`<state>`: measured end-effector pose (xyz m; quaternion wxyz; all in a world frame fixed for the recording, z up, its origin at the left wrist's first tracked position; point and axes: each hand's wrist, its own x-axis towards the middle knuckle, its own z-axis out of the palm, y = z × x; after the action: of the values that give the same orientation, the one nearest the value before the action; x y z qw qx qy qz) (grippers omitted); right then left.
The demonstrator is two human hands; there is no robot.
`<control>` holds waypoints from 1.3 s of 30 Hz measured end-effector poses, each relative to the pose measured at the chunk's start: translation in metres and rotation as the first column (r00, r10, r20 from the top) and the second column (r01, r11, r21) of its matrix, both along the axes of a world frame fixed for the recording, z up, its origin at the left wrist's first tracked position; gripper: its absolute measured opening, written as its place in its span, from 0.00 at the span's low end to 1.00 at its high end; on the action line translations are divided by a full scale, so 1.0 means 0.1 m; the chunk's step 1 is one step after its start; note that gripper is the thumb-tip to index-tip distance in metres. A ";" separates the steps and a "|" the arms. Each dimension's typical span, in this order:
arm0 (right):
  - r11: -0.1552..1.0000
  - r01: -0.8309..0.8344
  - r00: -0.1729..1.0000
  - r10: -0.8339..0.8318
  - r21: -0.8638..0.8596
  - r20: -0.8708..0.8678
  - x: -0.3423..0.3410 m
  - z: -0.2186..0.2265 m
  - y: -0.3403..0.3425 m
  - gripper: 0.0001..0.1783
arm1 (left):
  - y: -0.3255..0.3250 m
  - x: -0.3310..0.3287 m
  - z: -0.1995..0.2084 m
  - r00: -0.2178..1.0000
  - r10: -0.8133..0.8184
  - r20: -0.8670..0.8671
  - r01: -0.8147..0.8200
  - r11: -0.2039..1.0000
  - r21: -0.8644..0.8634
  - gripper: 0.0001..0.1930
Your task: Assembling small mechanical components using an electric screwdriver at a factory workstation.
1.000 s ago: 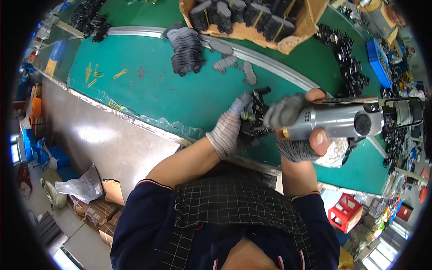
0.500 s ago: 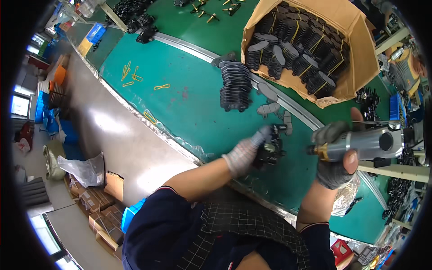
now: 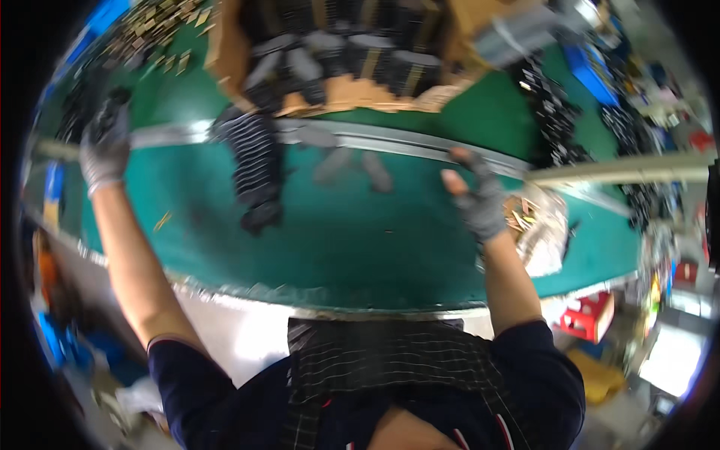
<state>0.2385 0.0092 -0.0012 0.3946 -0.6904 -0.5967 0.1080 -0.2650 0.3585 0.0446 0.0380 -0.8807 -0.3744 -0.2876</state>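
Grey-knit right hand (image 3: 480, 201) splayed, released; left hand (image 3: 105, 154) at black part (image 3: 116, 97); grip unclear

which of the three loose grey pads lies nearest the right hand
The rightmost pad; the other two lie farther left, away from the right hand.

The long green workbench (image 3: 337, 259), heaped black parts (image 3: 553, 116) and filled carton (image 3: 356, 99) show a factory workshop.

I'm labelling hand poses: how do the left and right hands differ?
The left hand is far out, at a dark part, its grip too blurred to tell; the right hand is empty, thumb and finger apart, near a plastic bag. The left hand's glove looks paler than the right hand's. Both hands wear gloves.
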 end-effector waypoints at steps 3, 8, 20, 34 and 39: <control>0.996 0.087 0.966 -0.091 0.027 0.242 0.49 -0.21 -0.03 0.18 | -0.30 0.79 0.18 0.672 0.287 0.682 0.218 0.804 -0.553 0.21; 0.674 0.720 0.358 -0.561 0.161 0.747 1.52 -0.13 0.20 0.29 | -1.29 1.52 0.06 0.704 0.265 0.659 0.387 0.636 -0.668 0.22; 0.461 0.777 0.624 -0.656 -0.429 0.426 1.37 0.38 0.39 0.28 | -2.79 2.94 -0.34 0.918 -0.393 -0.053 0.374 0.902 -0.217 0.27; 0.988 0.104 0.945 -0.133 -0.110 -0.299 -0.48 0.01 -0.38 0.16 | -3.40 3.07 -0.60 0.914 -0.275 0.298 0.376 0.851 -0.367 0.33; 0.980 -0.159 0.984 0.148 -0.121 -0.099 -0.85 0.14 -0.45 0.18 | -3.40 2.69 -0.52 0.978 -0.194 0.079 0.207 0.840 -0.501 0.30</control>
<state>0.1533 -0.0355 0.0131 0.3661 -0.6608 -0.6216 0.2073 0.0044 0.0183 -0.0071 -0.2294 -0.8903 -0.3429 -0.1925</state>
